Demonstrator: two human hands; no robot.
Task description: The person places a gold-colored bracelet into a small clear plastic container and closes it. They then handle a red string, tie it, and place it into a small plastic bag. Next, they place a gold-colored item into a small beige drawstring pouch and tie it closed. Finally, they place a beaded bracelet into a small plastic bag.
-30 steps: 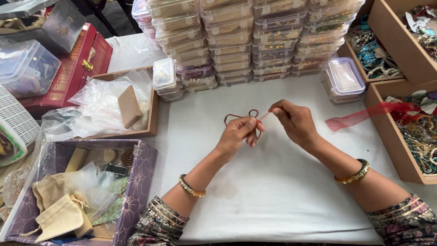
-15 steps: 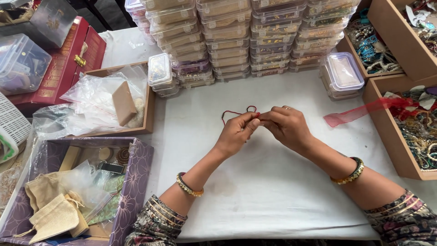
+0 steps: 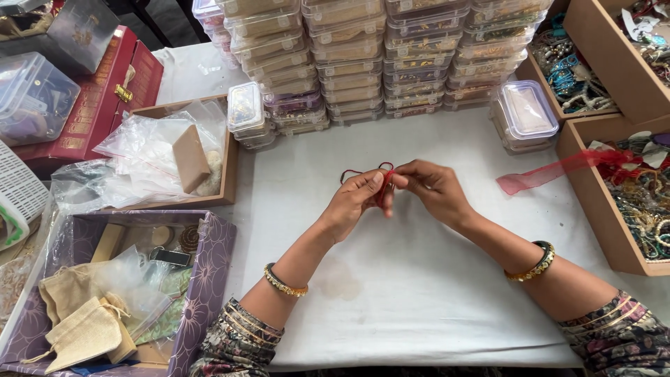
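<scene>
Pinching the thin red thread point(image 3: 383, 183) between thumb and finger, the left hand point(image 3: 356, 202) and the right hand point(image 3: 434, 190) meet just above the white table cloth point(image 3: 419, 279). Small loops stick up over the fingers. Doing this well probably means pulling slowly, so the loops stay neat and don't tangle.

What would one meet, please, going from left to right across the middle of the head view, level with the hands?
Clear plastic bags in a shallow wooden tray → left hand → red thread pinched between both hands → right hand → sheer red ribbon → wooden box of jewellery.
</scene>
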